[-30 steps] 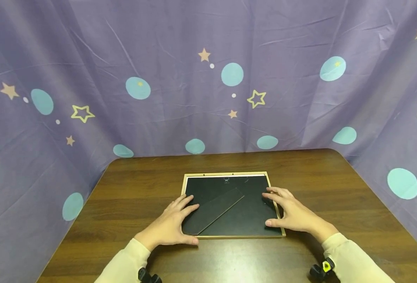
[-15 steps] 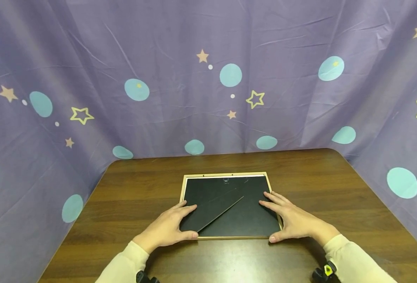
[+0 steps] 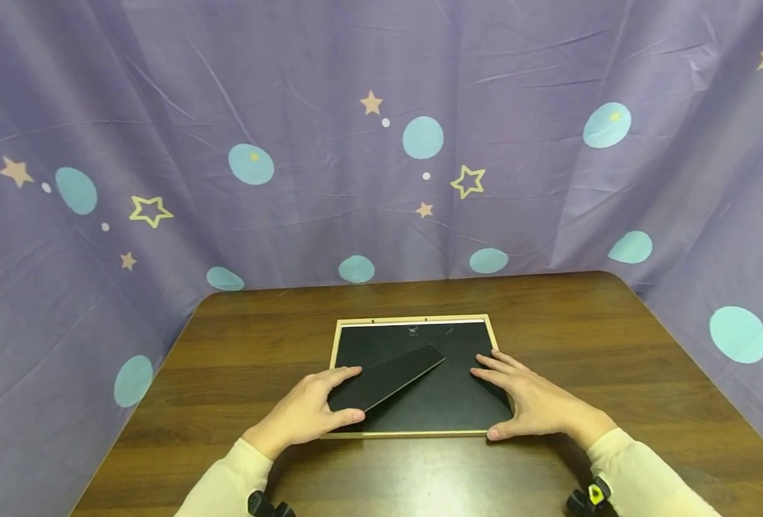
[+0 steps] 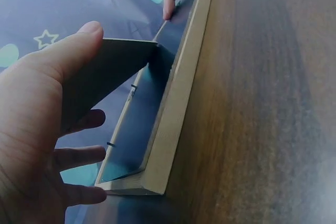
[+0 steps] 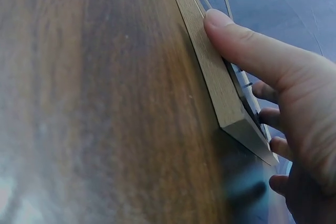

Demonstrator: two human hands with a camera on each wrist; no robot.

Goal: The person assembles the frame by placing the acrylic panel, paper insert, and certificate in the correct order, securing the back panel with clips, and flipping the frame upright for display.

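A picture frame lies face down on the table, its black backing board showing inside a light wooden border. My left hand pinches the wide end of the black easel stand between thumb and fingers. In the left wrist view the stand tilts up off the backing, its far end still against it. At the frame's right side, my right hand rests with spread fingers. Its thumb touches the near border in the right wrist view, and the fingers reach over the right edge.
The wooden table extends around the frame on all sides. Behind it hangs a purple curtain with stars and blue spots. A small metal hanger sits near the backing's far edge. Black devices are strapped at both wrists.
My left hand has taken hold of the stand's wide end and raised it off the backing. My right hand has slid nearer, its thumb now at the near border.
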